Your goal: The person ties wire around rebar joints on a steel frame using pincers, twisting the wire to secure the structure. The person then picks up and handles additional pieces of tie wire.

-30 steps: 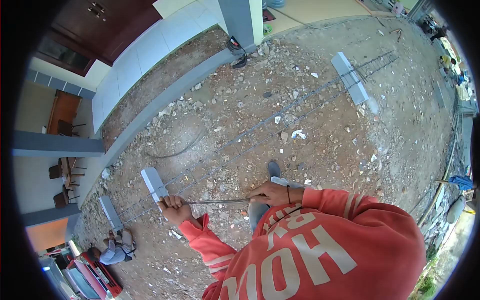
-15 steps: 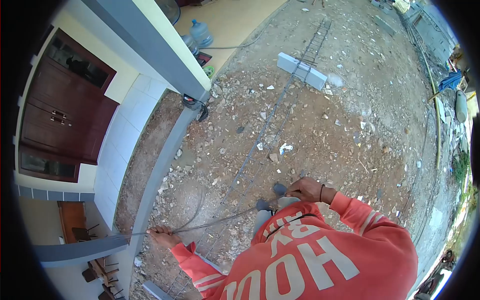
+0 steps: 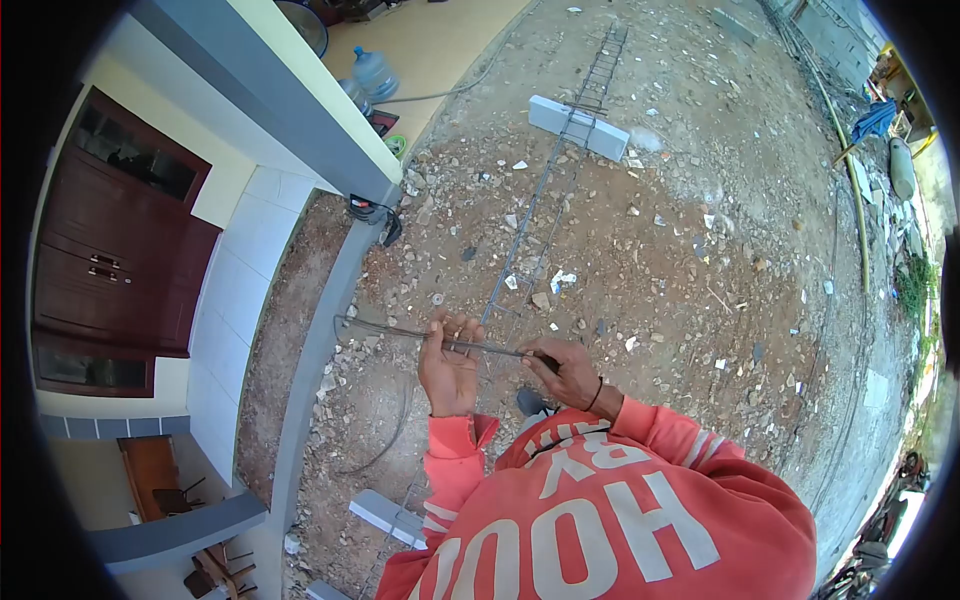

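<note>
A thin bundle of dark metal wires (image 3: 385, 328) runs across in front of me, its left end reaching toward the grey kerb. My right hand (image 3: 572, 372) pinches the bundle at its right end, above my shoe (image 3: 532, 402). My left hand (image 3: 450, 372) is turned palm up a short way to the left, with the wires passing between its thumb and loosely curled fingers. Below it, a curved length of wire (image 3: 402, 425) lies on the ground. Beyond the hands stretches a long steel reinforcement frame (image 3: 530, 225) of bars and ties.
The frame rests on a light grey block (image 3: 578, 127); another block (image 3: 385, 517) lies near my left sleeve. Rubble and stones cover the ground. A grey kerb (image 3: 318, 360) and pillar (image 3: 330, 120) stand left, with a coiled black cable (image 3: 375, 215) at the pillar's foot.
My left hand has moved right from near the kerb, up close to my right hand, and turned palm up. The wires' left end now shows beyond it. The view has shifted slightly.
</note>
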The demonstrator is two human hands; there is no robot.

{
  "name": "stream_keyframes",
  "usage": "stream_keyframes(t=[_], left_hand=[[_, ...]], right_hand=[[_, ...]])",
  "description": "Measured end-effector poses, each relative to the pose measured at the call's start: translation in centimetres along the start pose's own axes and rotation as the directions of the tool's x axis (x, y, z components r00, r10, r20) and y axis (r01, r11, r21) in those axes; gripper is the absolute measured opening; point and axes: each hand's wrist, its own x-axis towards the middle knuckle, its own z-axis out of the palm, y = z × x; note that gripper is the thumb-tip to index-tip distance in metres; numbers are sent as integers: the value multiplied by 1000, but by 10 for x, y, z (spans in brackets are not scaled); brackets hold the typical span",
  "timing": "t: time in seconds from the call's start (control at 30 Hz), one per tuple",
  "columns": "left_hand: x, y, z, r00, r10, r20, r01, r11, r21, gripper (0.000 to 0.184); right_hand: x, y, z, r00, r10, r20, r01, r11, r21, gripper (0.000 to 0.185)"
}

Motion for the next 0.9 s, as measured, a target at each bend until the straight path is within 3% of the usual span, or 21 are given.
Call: stream_keyframes(t=[0.13,0.2,0.23,0.3,0.33,0.4,0.47,0.5,0.73,0.77,0.83,0.9], left_hand=[[-1,-20,10,997,35,-64,-26,989,144,31],[-1,-15,13,997,50,-61,-37,978,206,31],[-1,-11,15,999,35,-17,-29,958,285,30],[-3,-3,24,999,19,27,-28,931,364,30],[-6,0,30,995,15,100,-61,874,482,29],[-8,2,39,986,-2,169,-100,800,592,28],[-10,-1,44,952,-46,302,-206,635,745,28],[-11,-3,46,953,-48,300,-204,631,749,28],[-21,-10,47,950,-3,311,-250,586,770,21],[-21,-11,44,945,-5,327,-267,566,780,20],[-25,-11,42,942,-10,335,-277,542,793,19],[-30,-13,45,955,-43,295,-227,539,811,19]], right_hand=[[-6,8,-1,990,137,-16,-136,991,17,14],[-2,10,-5,997,-21,71,28,994,-105,19],[0,10,-6,997,-23,71,30,994,-105,19],[9,5,-8,984,-157,-84,143,978,-153,24],[15,-1,-11,984,-158,-83,144,978,-151,24],[30,-19,-17,981,147,-127,-128,980,151,28],[45,-35,-23,978,185,-98,-154,953,259,28],[51,-38,-24,974,218,-64,-181,915,361,27],[52,-28,-19,993,94,-74,-56,911,409,17],[50,-32,-20,993,98,-67,-62,909,413,17],[48,-49,-25,969,234,77,-231,755,614,13],[47,-40,-23,976,212,56,-200,758,620,12]])
